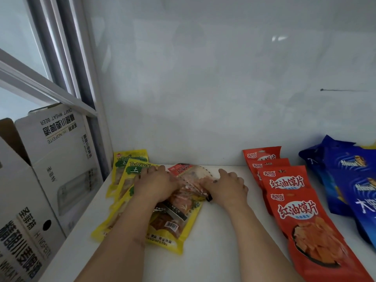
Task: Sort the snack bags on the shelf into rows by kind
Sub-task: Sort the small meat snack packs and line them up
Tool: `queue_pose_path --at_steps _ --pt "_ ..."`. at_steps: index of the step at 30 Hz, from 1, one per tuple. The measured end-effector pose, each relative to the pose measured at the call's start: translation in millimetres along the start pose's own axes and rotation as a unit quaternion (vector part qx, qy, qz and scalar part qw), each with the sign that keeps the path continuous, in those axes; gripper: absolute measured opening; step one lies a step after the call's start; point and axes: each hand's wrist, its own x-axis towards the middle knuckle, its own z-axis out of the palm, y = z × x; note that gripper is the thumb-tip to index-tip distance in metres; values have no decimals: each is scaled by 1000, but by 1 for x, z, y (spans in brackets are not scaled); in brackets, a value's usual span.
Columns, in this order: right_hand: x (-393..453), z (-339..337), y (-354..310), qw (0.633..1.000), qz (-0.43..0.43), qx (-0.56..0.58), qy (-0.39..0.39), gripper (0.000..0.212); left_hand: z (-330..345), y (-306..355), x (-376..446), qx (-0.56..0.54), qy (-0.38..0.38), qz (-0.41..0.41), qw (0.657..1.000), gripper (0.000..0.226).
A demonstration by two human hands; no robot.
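Shelf (213, 231) space nearest the viewer is bare between the yellow bags (126, 180) and the red bags (301, 210), with blue bags (350, 180) at far right. Further back, a clear-fronted snack bag (191, 176) is pressed from both sides: the left hand (154, 184) lies curled on it, the right hand (230, 188) at its edge (grip cannot be told). It should be squared into its own row, kept off the yellow ones.
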Motion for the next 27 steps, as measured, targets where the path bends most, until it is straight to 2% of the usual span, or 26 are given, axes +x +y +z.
queue_pose_path --at_steps 5,9,13,16,18,21,23,24,27 --pt "-2 0 -1 1000 1 -2 -6 68 -1 -1 -2 22 -15 6 1000 93" --pt "-3 -1 1 999 31 36 26 63 -2 -7 -2 44 -5 -4 999 106" --pt "-6 -5 6 995 49 70 46 57 -4 -5 -6 50 36 38 997 90" --pt "-7 -7 7 995 61 66 37 51 -2 -4 -9 42 9 81 996 87" --pt "-8 -8 8 995 68 64 30 54 -1 -5 -10 29 -5 90 996 75" --pt "-8 -11 9 995 82 60 13 61 -3 -6 -10 18 17 95 995 54" --pt "-7 -12 10 994 86 65 10 59 -3 -8 -8 16 37 99 994 39" --pt "-7 -12 11 994 87 69 11 58 -3 -10 -8 23 48 100 994 36" --pt "-8 -12 11 994 85 72 14 56 0 -12 -7 70 91 112 987 48"
